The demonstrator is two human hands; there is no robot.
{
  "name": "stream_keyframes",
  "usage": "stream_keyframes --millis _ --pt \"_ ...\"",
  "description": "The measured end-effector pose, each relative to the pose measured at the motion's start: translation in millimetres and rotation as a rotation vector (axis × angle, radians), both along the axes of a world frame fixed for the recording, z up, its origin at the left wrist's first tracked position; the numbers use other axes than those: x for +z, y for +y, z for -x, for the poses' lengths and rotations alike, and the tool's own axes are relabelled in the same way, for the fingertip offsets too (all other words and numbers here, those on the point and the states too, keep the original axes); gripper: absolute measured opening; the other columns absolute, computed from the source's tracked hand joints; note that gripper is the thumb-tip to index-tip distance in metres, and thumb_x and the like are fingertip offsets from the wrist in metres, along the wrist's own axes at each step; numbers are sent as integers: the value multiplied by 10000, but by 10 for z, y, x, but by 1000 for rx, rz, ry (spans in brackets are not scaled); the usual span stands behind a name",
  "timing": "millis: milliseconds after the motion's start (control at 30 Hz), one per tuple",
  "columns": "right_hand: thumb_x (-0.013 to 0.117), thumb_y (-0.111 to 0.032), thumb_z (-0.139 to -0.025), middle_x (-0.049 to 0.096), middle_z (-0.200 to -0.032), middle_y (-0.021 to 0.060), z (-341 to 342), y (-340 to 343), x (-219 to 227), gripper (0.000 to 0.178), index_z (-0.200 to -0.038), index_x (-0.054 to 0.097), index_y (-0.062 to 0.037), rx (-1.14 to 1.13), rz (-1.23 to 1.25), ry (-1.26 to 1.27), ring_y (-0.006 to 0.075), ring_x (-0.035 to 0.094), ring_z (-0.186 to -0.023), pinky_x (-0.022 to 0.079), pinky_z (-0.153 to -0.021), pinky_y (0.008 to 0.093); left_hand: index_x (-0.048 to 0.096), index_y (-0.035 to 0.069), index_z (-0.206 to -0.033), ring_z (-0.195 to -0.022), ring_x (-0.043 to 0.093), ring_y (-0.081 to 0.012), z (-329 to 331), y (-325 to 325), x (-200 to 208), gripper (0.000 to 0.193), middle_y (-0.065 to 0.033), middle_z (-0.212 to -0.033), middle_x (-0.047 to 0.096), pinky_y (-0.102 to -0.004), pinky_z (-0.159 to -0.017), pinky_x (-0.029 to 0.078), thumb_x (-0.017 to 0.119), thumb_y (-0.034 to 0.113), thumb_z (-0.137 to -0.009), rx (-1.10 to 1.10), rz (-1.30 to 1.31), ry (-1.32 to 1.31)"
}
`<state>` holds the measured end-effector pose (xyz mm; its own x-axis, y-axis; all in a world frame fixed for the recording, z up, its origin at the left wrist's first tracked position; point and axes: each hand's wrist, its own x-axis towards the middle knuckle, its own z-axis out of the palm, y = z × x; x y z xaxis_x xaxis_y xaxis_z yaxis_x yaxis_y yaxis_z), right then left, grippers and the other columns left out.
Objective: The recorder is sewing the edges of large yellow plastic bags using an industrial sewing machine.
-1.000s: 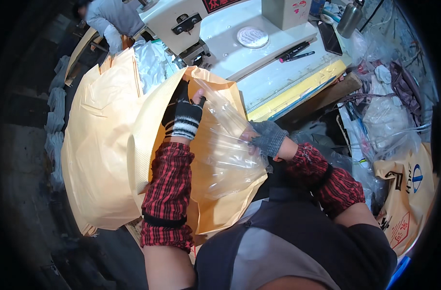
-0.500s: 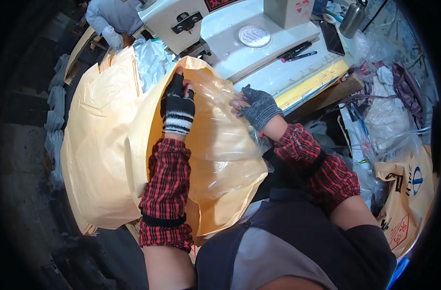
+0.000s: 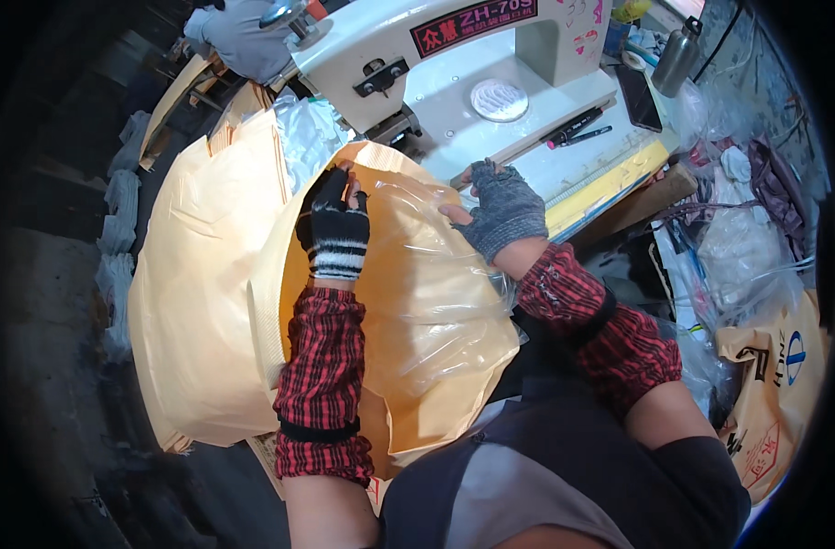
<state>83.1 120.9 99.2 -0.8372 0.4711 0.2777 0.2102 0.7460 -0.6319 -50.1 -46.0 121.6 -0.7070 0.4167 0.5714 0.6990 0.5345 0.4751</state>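
Note:
A large tan paper bag (image 3: 454,416) with a clear plastic liner (image 3: 427,274) lies across my lap, its mouth spread wide. Inside it reaches my left hand (image 3: 338,224), in a black fingerless glove with white stripes; the fingers are bent against the far inner wall near the rim, gripping the bag there. My right hand (image 3: 504,209), in a grey fingerless glove, is over the liner's right edge, beside the sewing machine (image 3: 468,69). Its thumb stands apart from the curled fingers, and I see nothing held between them.
A stack of tan paper bags (image 3: 203,293) leans at the left. On the machine table lie pens (image 3: 578,128), a phone (image 3: 637,96) and a metal bottle (image 3: 678,57). Plastic scraps (image 3: 747,229) and a printed bag (image 3: 774,393) are at the right. Another person (image 3: 244,41) sits far left.
My right thumb and fingers have parted, and the hand has turned slightly near the liner's edge. My left hand keeps its place in the bag. The whole view has shifted a little.

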Motion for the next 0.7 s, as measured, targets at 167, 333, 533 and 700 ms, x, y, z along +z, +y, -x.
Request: stream_keyframes --millis 167,333,533,700 --pt "619 -324 -771 593 -936 148 200 31 -224 332 -966 585 -57 105 107 -35 315 553 -931 441 -806 400 633 -3 -785 -658 604 -261 -61 -195 377 143 -136 -720 627 -321 -639 463 610 133 -821 51 97 184" --pt "566 -357 -807 599 -925 191 141 -120 -409 335 -964 578 -61 216 248 -194 344 565 -916 435 -811 431 602 1 -791 -619 561 -251 -17 -543 595 145 -115 -674 589 -320 -605 438 588 137 -838 210 21 457" --pt "502 -329 -839 605 -906 200 103 -185 -329 322 -952 574 -36 192 157 -146 362 572 -885 449 -778 442 609 28 -806 -712 567 -174 -257 -928 302 183 -64 -718 585 -308 -658 429 556 194 -862 336 -450 -160" --pt "449 -370 -863 611 -852 192 90 -244 -91 375 -920 571 -20 232 11 -112 368 583 -812 458 -714 459 548 73 -1095 -948 545 -172 -387 -870 359 334 -62 -976 597 -335 -837 409 556 329 -880 204 -1068 -568"
